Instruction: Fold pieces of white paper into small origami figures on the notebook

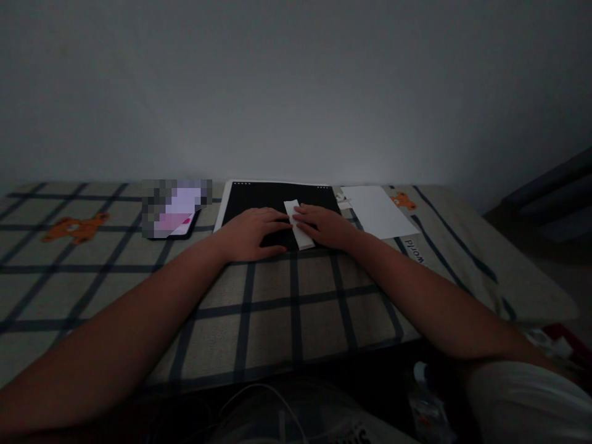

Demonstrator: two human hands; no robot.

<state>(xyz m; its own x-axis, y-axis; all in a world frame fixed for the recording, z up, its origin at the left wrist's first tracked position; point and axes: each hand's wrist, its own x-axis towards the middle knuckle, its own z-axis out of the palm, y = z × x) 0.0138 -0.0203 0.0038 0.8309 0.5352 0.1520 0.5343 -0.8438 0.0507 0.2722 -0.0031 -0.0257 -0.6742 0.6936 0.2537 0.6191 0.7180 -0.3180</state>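
Both hands flat on a folded white paper strip (298,225), lying on a black tablet (259,197) at the far middle of the checked bedcover (277,296). Left hand (252,233) presses its left edge, fingers extended, not clasping. Right hand (324,225) presses the right edge, fingers flat too. White sheet (377,209) just right of the tablet; phone (178,213) to its left.
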